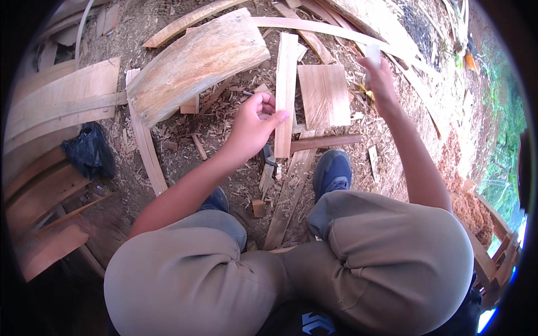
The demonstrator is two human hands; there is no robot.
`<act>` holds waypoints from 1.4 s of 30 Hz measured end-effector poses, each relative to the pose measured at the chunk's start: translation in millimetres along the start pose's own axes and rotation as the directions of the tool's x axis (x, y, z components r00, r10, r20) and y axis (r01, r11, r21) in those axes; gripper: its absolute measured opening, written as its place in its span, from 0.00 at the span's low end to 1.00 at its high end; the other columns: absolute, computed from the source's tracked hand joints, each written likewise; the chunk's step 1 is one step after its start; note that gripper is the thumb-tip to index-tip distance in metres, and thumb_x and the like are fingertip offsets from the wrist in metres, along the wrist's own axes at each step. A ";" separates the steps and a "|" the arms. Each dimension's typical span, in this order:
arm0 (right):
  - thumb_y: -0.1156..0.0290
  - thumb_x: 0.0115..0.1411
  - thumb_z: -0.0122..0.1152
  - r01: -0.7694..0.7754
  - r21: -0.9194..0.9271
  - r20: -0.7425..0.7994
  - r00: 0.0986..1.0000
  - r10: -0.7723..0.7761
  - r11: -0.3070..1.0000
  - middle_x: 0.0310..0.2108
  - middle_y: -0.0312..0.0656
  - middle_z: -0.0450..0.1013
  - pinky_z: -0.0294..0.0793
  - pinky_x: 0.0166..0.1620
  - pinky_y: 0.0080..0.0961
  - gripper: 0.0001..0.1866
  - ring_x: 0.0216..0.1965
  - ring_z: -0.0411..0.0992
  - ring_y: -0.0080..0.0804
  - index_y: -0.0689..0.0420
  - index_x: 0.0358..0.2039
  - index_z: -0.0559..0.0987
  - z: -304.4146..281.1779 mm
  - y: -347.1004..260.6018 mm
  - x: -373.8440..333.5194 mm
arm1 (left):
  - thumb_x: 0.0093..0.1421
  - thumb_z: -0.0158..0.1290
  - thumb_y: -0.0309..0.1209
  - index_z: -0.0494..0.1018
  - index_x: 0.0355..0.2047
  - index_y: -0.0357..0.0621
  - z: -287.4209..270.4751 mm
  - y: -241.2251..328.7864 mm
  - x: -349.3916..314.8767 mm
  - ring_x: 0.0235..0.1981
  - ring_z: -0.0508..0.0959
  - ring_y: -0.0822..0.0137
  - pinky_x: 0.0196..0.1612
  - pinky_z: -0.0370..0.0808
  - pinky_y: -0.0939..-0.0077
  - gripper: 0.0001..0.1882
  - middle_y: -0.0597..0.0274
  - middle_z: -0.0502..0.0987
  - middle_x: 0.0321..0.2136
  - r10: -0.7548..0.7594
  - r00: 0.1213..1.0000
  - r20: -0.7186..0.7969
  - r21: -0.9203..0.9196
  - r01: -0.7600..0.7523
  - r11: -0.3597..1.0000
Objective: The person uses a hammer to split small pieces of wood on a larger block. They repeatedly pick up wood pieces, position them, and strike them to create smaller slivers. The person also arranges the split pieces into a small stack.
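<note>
My left hand [256, 122] is closed at the left edge of a narrow pale wooden strip [286, 89], its thumb lying on the wood. The strip stretches away from me between my feet and the far pieces. Off to the right, my right hand [381, 84] is raised and closed around a whitish, smooth-looking object [372, 55]. Its upper end sticks out above my fingers; its kind is unclear. Just right of the strip lies a flat squarish wooden board [325, 96]. A short brown stick [328, 141] lies crosswise near the strip's lower end.
A broad rough-edged slab [196, 61] lies at the far left, with long curved offcuts [325, 26] behind. A black plastic bag [89, 150] sits at left. My blue shoes [333, 173] rest among shavings. A dark object [269, 157] lies between them. Sawdust [471, 213] is heaped at right.
</note>
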State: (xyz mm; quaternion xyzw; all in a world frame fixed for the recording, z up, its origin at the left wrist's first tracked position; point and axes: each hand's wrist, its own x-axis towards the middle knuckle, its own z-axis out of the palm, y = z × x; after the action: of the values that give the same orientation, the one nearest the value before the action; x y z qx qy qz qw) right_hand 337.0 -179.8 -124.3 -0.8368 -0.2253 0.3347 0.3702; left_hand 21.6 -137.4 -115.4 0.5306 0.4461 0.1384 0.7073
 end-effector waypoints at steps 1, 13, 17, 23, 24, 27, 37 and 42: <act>0.57 0.57 0.70 0.068 -0.067 0.057 0.996 -0.064 0.995 0.43 0.46 0.74 0.73 0.40 0.27 0.40 0.37 0.72 0.29 0.70 0.61 0.65 -1.2 14.7 -0.5 | 0.63 0.63 0.28 0.71 0.42 0.38 4.3 -6.6 10.1 0.31 0.78 0.77 0.34 0.77 0.81 0.12 0.63 0.78 0.34 -0.004 1.000 -0.025 0.014 0.005 1.000; 0.58 0.59 0.72 0.271 -0.043 -0.010 0.962 -0.272 0.962 0.37 0.43 0.77 0.75 0.37 0.26 0.31 0.33 0.74 0.24 0.67 0.53 0.72 7.3 36.9 1.6 | 0.63 0.64 0.29 0.71 0.40 0.36 25.0 -11.8 55.1 0.26 0.79 0.74 0.25 0.80 0.80 0.13 0.60 0.78 0.29 -0.094 0.980 -0.176 0.075 0.109 0.991; 0.62 0.56 0.73 0.309 -0.005 -0.051 0.950 -0.309 0.951 0.37 0.46 0.77 0.76 0.39 0.29 0.31 0.35 0.75 0.29 0.67 0.54 0.72 4.3 31.6 2.3 | 0.61 0.66 0.29 0.69 0.45 0.35 25.9 -13.2 56.0 0.28 0.81 0.73 0.28 0.82 0.79 0.19 0.58 0.79 0.31 -0.095 0.981 -0.170 0.167 0.124 0.978; 0.68 0.52 0.73 0.331 0.047 -0.082 0.942 -0.327 0.942 0.38 0.50 0.77 0.76 0.41 0.33 0.32 0.38 0.76 0.35 0.68 0.55 0.73 2.4 23.0 -4.4 | 0.57 0.69 0.29 0.66 0.52 0.32 26.1 -16.6 54.6 0.26 0.82 0.72 0.25 0.81 0.78 0.29 0.56 0.79 0.29 0.049 0.981 -0.190 0.254 0.001 0.967; 0.68 0.52 0.72 0.315 0.033 -0.077 0.947 -0.311 0.949 0.38 0.50 0.77 0.76 0.41 0.33 0.31 0.37 0.76 0.35 0.68 0.54 0.73 2.0 21.3 -4.5 | 0.57 0.69 0.29 0.66 0.52 0.32 26.2 -18.2 55.6 0.26 0.82 0.72 0.24 0.81 0.78 0.29 0.56 0.79 0.29 0.064 0.980 -0.190 0.261 -0.012 0.965; 0.67 0.53 0.72 0.331 0.010 -0.084 0.941 -0.329 0.944 0.37 0.50 0.78 0.77 0.39 0.34 0.28 0.36 0.77 0.36 0.68 0.51 0.75 3.9 26.7 -4.1 | 0.57 0.69 0.29 0.66 0.54 0.30 28.3 -14.9 52.6 0.27 0.82 0.72 0.24 0.81 0.79 0.30 0.56 0.80 0.30 0.082 0.980 -0.182 0.278 -0.029 0.960; 0.67 0.53 0.73 0.327 0.020 -0.092 0.941 -0.324 0.945 0.38 0.50 0.78 0.77 0.41 0.34 0.30 0.37 0.77 0.36 0.68 0.53 0.75 10.5 26.5 -1.8 | 0.59 0.68 0.29 0.65 0.57 0.29 26.9 -12.1 55.3 0.30 0.82 0.72 0.26 0.82 0.80 0.32 0.57 0.80 0.32 0.104 0.983 -0.154 0.299 -0.054 0.953; 0.66 0.53 0.73 0.360 -0.002 -0.101 0.928 -0.359 0.933 0.44 0.53 0.78 0.76 0.48 0.34 0.33 0.44 0.76 0.39 0.67 0.57 0.73 13.1 22.4 -6.9 | 0.59 0.68 0.30 0.64 0.57 0.30 26.3 -15.3 56.2 0.30 0.82 0.72 0.26 0.82 0.79 0.31 0.57 0.79 0.32 0.097 0.981 -0.170 0.306 -0.041 0.951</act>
State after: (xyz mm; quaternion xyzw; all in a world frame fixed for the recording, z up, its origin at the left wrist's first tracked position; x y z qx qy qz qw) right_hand 325.7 -191.9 -145.4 -0.7939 -0.3531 0.2208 0.4430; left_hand 69.5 -122.4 -155.0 0.6323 0.5063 0.1418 0.5690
